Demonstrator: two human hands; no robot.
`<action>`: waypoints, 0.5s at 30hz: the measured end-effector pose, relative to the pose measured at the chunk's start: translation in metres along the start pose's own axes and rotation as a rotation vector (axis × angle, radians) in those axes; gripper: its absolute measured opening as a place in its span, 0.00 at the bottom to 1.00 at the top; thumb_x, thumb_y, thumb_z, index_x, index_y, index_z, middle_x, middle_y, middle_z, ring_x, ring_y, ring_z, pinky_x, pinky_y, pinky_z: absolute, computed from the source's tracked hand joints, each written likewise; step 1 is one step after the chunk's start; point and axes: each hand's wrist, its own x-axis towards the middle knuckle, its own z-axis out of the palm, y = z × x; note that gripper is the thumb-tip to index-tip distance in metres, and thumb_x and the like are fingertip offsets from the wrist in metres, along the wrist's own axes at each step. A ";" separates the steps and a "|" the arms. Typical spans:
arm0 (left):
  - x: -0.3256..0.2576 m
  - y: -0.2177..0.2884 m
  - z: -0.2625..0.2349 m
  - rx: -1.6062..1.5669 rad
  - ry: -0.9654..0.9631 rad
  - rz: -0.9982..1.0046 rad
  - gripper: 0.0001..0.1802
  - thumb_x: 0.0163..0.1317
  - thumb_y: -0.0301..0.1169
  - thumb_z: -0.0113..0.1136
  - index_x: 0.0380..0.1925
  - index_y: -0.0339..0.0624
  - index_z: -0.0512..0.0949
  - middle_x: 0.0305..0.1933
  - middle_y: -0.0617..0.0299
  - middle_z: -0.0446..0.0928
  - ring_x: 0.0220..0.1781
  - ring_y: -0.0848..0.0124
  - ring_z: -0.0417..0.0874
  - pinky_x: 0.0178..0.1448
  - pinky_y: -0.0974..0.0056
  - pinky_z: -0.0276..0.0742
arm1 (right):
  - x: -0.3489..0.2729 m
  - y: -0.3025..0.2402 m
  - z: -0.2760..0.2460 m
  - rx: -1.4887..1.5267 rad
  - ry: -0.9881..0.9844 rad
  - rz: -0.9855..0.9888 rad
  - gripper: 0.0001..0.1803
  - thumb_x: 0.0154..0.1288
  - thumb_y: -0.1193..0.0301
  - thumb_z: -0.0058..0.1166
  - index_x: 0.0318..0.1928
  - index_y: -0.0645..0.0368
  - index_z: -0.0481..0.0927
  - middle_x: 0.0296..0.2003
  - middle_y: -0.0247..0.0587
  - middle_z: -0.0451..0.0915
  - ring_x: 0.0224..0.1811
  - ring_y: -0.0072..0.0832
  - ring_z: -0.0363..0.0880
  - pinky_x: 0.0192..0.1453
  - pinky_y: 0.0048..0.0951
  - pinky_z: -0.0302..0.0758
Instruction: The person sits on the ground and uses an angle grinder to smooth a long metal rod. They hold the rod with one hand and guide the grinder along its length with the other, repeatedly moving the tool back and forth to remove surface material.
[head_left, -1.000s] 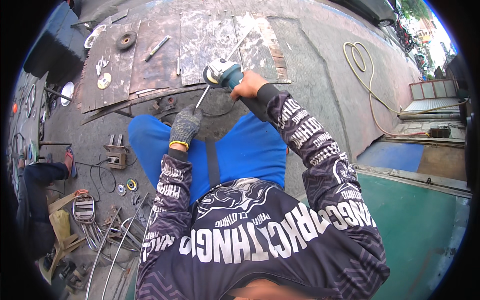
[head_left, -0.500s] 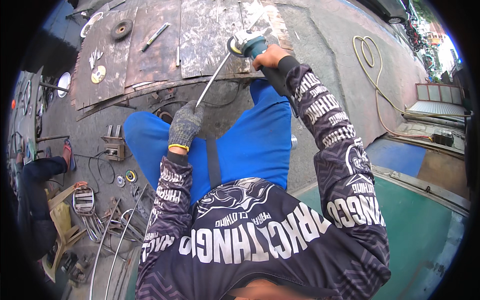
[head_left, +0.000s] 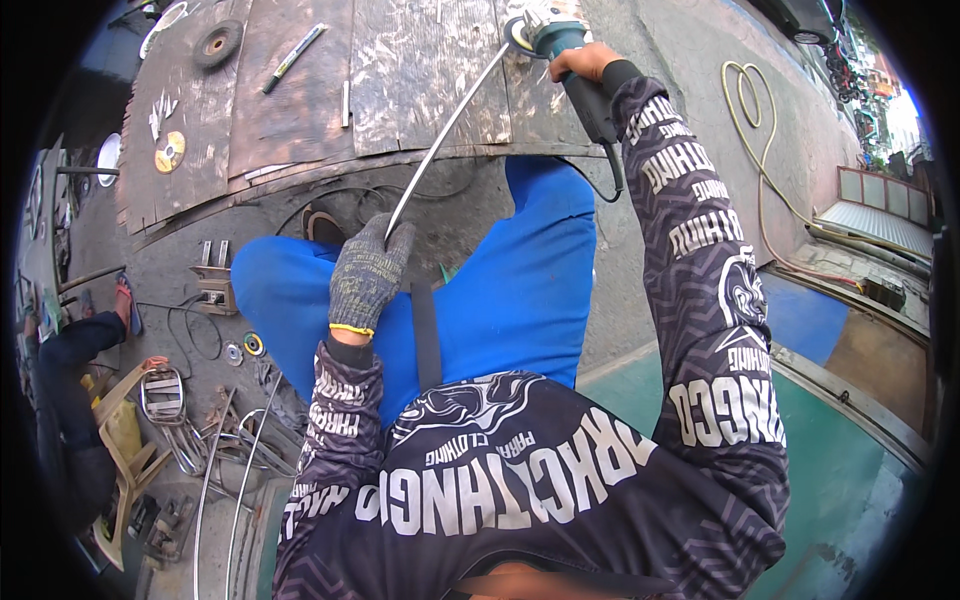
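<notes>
My left hand (head_left: 370,272), in a grey knit glove with a yellow cuff, is closed around the near end of a thin metal rod (head_left: 440,142) above my lap. From there the rod slants up and to the right over a worn wooden table (head_left: 420,70). My bare right hand (head_left: 588,62) grips an angle grinder (head_left: 560,38) with a teal and black body. The grinder's disc (head_left: 520,36) is at the rod's far end; whether it touches cannot be made out. A cord hangs from the back of the grinder.
On the table lie a small black wheel (head_left: 217,44), a marker (head_left: 294,60), a round disc (head_left: 170,152) and a short metal strip (head_left: 346,104). Bent metal tubes (head_left: 240,490) and a yellowish chair (head_left: 125,440) are at lower left, beside another person's leg (head_left: 80,350). A hose (head_left: 765,150) lies at right.
The grinder and my right hand have moved up and to the right. More of the rod shows between my hands, and my left hand sits slightly lower and further left.
</notes>
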 end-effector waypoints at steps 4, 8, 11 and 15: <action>-0.004 0.003 -0.003 -0.036 -0.006 0.030 0.19 0.68 0.42 0.60 0.47 0.37 0.80 0.38 0.39 0.82 0.43 0.41 0.83 0.45 0.47 0.77 | 0.019 0.006 -0.015 -0.100 0.059 0.058 0.29 0.37 0.49 0.71 0.34 0.60 0.89 0.38 0.51 0.86 0.32 0.40 0.84 0.39 0.37 0.81; -0.009 0.013 -0.005 -0.069 -0.028 -0.019 0.18 0.68 0.41 0.60 0.47 0.37 0.80 0.36 0.40 0.82 0.41 0.42 0.83 0.44 0.48 0.77 | 0.028 0.011 -0.043 0.001 -0.074 0.078 0.21 0.40 0.53 0.68 0.35 0.50 0.90 0.44 0.47 0.84 0.42 0.38 0.82 0.47 0.34 0.77; -0.011 0.025 -0.011 -0.065 -0.045 -0.040 0.18 0.68 0.41 0.60 0.48 0.37 0.80 0.33 0.40 0.82 0.39 0.43 0.84 0.42 0.49 0.77 | 0.037 0.015 -0.056 -0.004 -0.043 0.039 0.30 0.41 0.47 0.68 0.40 0.56 0.89 0.40 0.54 0.86 0.31 0.42 0.85 0.39 0.39 0.81; -0.012 0.042 -0.019 -0.154 -0.111 -0.186 0.18 0.68 0.39 0.60 0.49 0.37 0.80 0.30 0.41 0.81 0.36 0.45 0.84 0.39 0.49 0.77 | 0.068 0.030 -0.073 0.022 -0.042 0.097 0.30 0.41 0.47 0.68 0.42 0.55 0.88 0.39 0.54 0.86 0.29 0.42 0.84 0.37 0.40 0.81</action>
